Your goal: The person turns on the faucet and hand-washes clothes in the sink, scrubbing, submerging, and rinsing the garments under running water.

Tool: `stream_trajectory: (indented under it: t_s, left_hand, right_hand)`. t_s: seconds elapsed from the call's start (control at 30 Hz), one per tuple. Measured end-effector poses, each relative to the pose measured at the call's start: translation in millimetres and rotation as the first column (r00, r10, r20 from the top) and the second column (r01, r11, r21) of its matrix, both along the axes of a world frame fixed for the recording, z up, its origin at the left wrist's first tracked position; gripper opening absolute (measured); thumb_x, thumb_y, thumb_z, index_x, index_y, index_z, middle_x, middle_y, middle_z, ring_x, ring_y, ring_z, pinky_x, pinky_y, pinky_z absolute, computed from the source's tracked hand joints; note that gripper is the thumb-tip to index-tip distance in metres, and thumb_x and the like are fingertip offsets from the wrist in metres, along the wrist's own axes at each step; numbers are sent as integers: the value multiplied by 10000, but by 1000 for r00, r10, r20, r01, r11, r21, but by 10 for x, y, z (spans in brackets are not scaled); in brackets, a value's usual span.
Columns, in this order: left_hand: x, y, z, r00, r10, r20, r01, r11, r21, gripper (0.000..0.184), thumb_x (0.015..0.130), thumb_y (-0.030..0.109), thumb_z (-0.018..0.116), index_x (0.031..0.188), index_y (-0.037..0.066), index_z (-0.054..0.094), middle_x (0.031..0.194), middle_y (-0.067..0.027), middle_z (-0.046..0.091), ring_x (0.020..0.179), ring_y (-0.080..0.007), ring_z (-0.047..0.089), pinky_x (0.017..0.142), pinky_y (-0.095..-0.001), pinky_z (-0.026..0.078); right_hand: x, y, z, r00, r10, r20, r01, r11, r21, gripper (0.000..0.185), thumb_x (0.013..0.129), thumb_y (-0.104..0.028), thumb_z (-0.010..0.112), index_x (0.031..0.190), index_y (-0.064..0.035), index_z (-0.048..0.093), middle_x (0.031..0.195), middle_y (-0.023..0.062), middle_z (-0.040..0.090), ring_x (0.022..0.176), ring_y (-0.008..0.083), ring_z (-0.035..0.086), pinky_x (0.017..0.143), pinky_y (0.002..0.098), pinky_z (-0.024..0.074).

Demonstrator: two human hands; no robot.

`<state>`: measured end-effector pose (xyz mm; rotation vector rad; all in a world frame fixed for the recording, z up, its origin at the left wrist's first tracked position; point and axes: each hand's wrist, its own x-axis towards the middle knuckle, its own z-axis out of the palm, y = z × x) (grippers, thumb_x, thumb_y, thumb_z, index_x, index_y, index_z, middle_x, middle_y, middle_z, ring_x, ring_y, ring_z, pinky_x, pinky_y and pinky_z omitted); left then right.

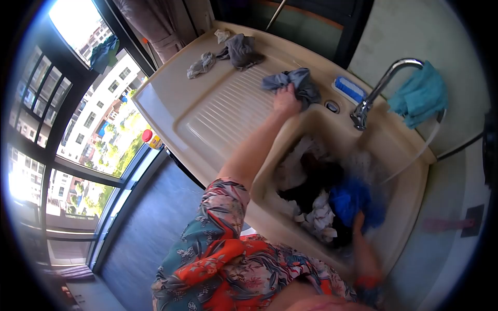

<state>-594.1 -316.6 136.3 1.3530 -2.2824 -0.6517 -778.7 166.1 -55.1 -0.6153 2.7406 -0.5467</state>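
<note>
Beyond the upper left rim of the sink (264,179), on the ridged desk (228,109), the left hand (287,99) lies on a bunched grey-blue cloth (307,85); its fingers are partly lost among the folds, so I cannot tell whether they clamp the fabric or only press on it. Inside the sink, toward its right side, the right hand (359,222) reaches to a bright blue cloth (348,199), touching its near edge, though blur hides whether the fingers are apart or together. Black cloth (306,196) and white cloth (320,217) lie to the left of the blue one in the sink. Farther left of the sink, at the desk's far end, sits a dark grey heap (241,52). Both handled cloths look soft and limp; if soaked, the blue one would likely be heavy and slippery, best gathered deep in a full fistful. The grey-blue one should be lighter, with its thick central fold offering the surest hold.
</note>
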Motion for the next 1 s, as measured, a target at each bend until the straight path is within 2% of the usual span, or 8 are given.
stream_trajectory:
  t_s: [0.1,0.2,0.4,0.6,0.7,0.77,0.9,1.0]
  left_hand:
    - [-320,-1,-14,993,-85,79,86,996,-12,707,743,380,527,1365,126,309,1342,-141,403,1257,-287,361,1051,-436,258]
    - [-398,5,231,981,-176,87,164,978,132,742,724,390,560,1370,125,310,1314,-132,440,1237,-276,395,1035,-415,297]
    - [254,-361,415,949,-191,-251,190,981,-30,608,623,376,676,1153,95,573,1121,-207,566,1042,-361,535,893,-391,430]
    - [1093,-1452,194,982,187,-17,-187,975,-118,461,681,278,636,1126,167,597,1140,-135,554,1104,-299,503,935,-410,392]
    - [1162,-1781,209,971,152,185,-139,987,-78,401,746,197,531,1143,215,584,1218,-101,497,1199,-273,415,972,-492,334]
    - [1105,-1958,169,976,86,199,-67,993,-101,430,753,193,521,1180,219,558,1245,-98,477,1237,-262,373,993,-508,298]
    - [770,-2325,54,994,21,109,-6,991,-137,505,753,186,505,1255,234,497,1333,-81,410,1285,-240,317,1017,-512,264]
    - [684,-2484,115,996,-71,60,78,990,-115,481,742,197,523,1222,216,533,1310,-81,456,1225,-233,408,997,-462,324]
  right_hand:
    - [-13,-40,-21,1000,-7,-13,7,1000,6,322,874,-262,400,1010,-54,605,934,237,604,909,407,566,789,467,441]
    - [-41,-38,-41,1000,-15,-23,15,1000,8,323,874,-262,400,1014,-55,603,938,237,604,911,406,565,791,466,441]
    - [-49,35,-110,998,-57,-27,57,998,19,323,874,-263,400,1021,-56,600,946,236,603,916,405,564,794,464,441]
    - [-6,3,-2,992,-104,-69,109,991,72,324,873,-263,400,1028,-58,597,953,235,601,921,404,564,797,463,441]
    - [25,40,31,987,-137,-80,146,982,118,325,873,-264,400,1032,-59,596,957,234,601,923,404,563,798,462,441]
    - [11,54,24,985,-150,-87,161,978,132,326,872,-264,400,1034,-59,595,960,234,600,925,404,563,799,462,441]
    - [66,81,115,979,-180,-94,195,964,180,326,872,-264,400,1039,-61,593,965,233,600,928,403,563,801,461,441]
    - [95,95,163,978,-184,-95,200,958,205,327,872,-265,400,1043,-61,591,969,233,599,930,402,562,803,460,441]
